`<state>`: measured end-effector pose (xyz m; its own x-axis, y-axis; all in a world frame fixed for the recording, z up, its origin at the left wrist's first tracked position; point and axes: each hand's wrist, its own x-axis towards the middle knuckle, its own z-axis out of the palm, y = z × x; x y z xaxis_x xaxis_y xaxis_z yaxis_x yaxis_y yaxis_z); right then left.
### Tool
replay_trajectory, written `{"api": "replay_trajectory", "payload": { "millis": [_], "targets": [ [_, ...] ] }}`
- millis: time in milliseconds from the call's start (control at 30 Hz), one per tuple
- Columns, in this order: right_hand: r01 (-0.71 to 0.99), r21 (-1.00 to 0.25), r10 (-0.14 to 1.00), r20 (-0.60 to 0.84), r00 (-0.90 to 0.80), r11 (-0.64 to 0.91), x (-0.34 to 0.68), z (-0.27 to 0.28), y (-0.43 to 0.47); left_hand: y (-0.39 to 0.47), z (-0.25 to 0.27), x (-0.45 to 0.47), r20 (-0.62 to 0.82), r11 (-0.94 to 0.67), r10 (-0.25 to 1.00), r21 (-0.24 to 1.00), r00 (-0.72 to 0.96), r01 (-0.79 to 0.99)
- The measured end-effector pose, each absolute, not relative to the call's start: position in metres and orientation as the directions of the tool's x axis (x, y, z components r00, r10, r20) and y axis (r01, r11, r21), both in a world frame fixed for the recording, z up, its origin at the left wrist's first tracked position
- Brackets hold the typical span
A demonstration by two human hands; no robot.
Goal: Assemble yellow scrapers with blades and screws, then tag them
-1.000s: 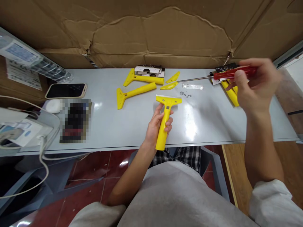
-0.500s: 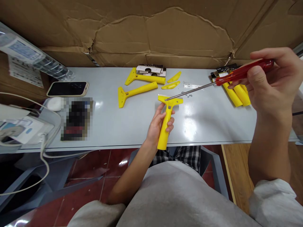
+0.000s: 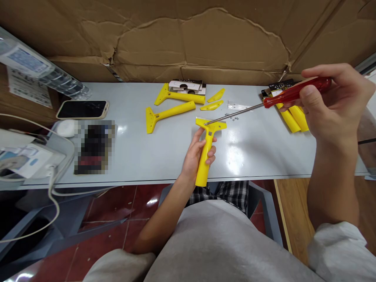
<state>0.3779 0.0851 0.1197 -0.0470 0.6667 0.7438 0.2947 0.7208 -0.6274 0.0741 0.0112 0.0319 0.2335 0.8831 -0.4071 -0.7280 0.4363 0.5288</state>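
Observation:
My left hand [image 3: 194, 154] is wrapped round the handle of a yellow scraper [image 3: 203, 164], held head up near the table's front edge. A thin blade edge shows along the top of its head. My right hand [image 3: 331, 103] grips the red handle of a screwdriver [image 3: 289, 94]. The screwdriver's shaft slants down to the left, and its tip meets the left side of the scraper head, at a screw spot too small to make out. Beyond the scraper lie several small screws [image 3: 235, 118], a clear packet of blades [image 3: 239, 106] and two yellow cover pieces [image 3: 212, 105].
Two more yellow scraper bodies [image 3: 175, 111] lie left of centre, by a black and white card package [image 3: 186, 87]. Packaged yellow scrapers [image 3: 290, 119] are at the right. On the left are a phone [image 3: 83, 109], a water bottle [image 3: 44, 70] and white cables [image 3: 53, 192]. Cardboard [image 3: 235, 43] stands behind.
My right hand and the screwdriver handle have shifted slightly left and down, with the tip still on the scraper head. My left hand and the scraper have hardly moved.

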Motion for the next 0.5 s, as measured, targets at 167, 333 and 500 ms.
{"api": "replay_trajectory", "payload": {
  "millis": [167, 333, 500],
  "targets": [
    [0.487, -0.556, 0.677, 0.729, -0.105, 0.674, 0.369, 0.14, 0.067, 0.011, 0.027, 0.074, -0.377, 0.43, 0.894, 0.57, 0.242, -0.701],
    [0.61, -0.418, 0.611, 0.779, -0.14, 0.673, 0.347, 0.164, 0.049, 0.009, 0.024, 0.074, -0.359, 0.407, 0.906, 0.596, 0.223, -0.692],
    [0.73, -0.37, 0.661, 0.736, -0.146, 0.574, 0.327, 0.18, 0.038, 0.008, 0.021, 0.075, -0.357, 0.403, 0.908, 0.603, 0.218, -0.689]
  ]
}}
